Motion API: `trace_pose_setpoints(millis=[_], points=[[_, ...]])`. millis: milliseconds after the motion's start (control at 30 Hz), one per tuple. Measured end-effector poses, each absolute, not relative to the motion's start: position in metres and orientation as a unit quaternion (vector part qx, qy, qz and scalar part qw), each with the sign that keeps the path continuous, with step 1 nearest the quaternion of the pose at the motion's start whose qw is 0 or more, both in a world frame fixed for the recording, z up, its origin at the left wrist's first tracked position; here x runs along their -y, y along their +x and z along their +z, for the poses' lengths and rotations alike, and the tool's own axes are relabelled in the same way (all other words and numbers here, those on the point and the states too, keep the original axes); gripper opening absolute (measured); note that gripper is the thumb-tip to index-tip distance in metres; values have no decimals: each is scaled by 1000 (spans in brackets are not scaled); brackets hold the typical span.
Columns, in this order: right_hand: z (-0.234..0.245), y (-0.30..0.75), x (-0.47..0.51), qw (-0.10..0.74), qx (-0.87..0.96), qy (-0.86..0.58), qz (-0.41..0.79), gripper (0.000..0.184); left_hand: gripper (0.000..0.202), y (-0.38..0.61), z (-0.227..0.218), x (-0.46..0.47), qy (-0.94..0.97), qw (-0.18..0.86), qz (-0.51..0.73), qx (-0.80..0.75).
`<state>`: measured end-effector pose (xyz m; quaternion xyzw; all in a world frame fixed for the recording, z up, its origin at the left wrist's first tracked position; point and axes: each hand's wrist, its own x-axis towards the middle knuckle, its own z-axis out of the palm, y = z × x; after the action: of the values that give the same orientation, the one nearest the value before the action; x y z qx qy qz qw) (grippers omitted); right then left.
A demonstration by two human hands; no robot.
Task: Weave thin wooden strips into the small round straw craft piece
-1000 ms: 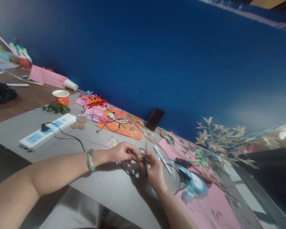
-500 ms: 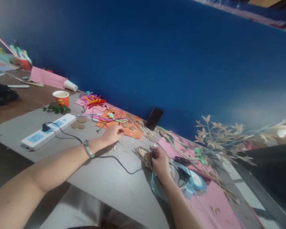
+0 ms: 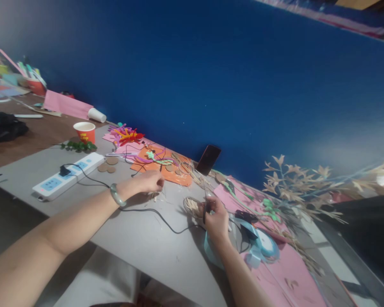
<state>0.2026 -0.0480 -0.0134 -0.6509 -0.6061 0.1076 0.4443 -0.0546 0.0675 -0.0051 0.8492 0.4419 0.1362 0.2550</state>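
My left hand (image 3: 152, 181), with a bangle on its wrist, is over the middle of the grey table. Its fingers are curled in a pinch, and whatever they hold is too small or hidden to name. Small pale straw-like scraps (image 3: 154, 198) lie just below its fingertips. My right hand (image 3: 216, 216) is closed on scissors (image 3: 205, 204) with dark handles, their thin blades pointing up and away. Beside the scissors stands a small woven basket (image 3: 189, 206) with pale pieces in it. Beyond my left hand lies an orange sheet (image 3: 182, 178) bearing round wooden discs and coloured cords.
A power strip (image 3: 67, 177) sits at left, its black cable (image 3: 166, 228) crossing the table. Near it stand a red paper cup (image 3: 85, 133) and wooden discs. A phone (image 3: 208, 159) leans against the blue wall. Blue ribbon (image 3: 264, 244) lies on pink paper at right.
My left hand has drawn back slightly from the orange sheet, down toward the straw scraps. My right hand stays by the basket with the scissors. The view has shifted a little.
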Motion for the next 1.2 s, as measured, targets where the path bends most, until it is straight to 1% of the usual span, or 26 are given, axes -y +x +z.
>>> trace_pose_setpoints(millis=[67, 300, 400, 533, 633, 733, 800, 1000, 1200], points=[[-14, 202, 48, 443, 606, -652, 108, 26, 10, -53, -4, -63, 864, 270, 122, -408], [-19, 201, 48, 432, 610, -657, 99, 25, 9, -52, -9, -47, 896, 230, 150, -348], [-19, 200, 49, 433, 610, -655, 104, 26, 10, -53, -9, -47, 892, 243, 162, -345], [-16, 196, 51, 456, 593, -645, 157, 28, 9, -49, -5, -52, 870, 313, 148, -351], [-11, 189, 54, 478, 569, -621, 250, 32, 12, -41, -4, -50, 842, 399, 170, -320], [-6, 180, 58, 480, 548, -585, 357, 39, 11, -31, -6, -41, 809, 483, 195, -274], [-5, 175, 61, 478, 538, -568, 398, 44, 11, -24, -7, -33, 807, 493, 196, -260], [-8, 169, 64, 483, 523, -562, 421, 47, 9, -16, -9, -19, 795, 509, 214, -251], [-3, 171, 64, 500, 501, -561, 429, 43, 21, -15, -12, -23, 729, 587, 241, -256]])
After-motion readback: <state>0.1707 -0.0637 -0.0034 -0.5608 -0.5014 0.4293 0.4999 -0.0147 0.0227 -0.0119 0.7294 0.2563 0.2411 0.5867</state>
